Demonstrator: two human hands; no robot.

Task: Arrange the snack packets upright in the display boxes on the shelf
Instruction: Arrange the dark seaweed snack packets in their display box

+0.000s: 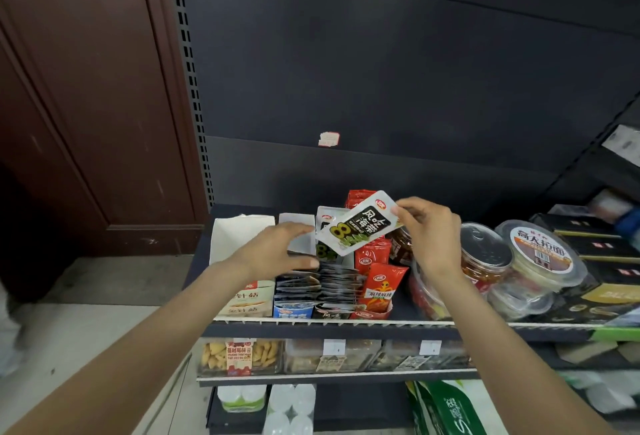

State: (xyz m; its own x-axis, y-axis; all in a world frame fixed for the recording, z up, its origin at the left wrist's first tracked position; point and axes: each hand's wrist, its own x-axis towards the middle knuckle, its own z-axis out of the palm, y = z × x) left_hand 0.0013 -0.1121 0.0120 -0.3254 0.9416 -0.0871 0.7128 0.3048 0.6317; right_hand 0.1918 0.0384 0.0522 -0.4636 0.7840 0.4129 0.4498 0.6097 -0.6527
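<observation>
Dark metal shelf (pixel 398 327), display boxes (pixel 332 311) of snack packets on its left, clear lidded tubs (pixel 540 254) beside, black cartons (pixel 609 282) at right

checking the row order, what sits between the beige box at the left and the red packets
In the head view, two rows of dark packets stand between the beige box and the red packets.

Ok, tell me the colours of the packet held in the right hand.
The packet is white-edged with a black panel and green at the bottom; head view.
</observation>
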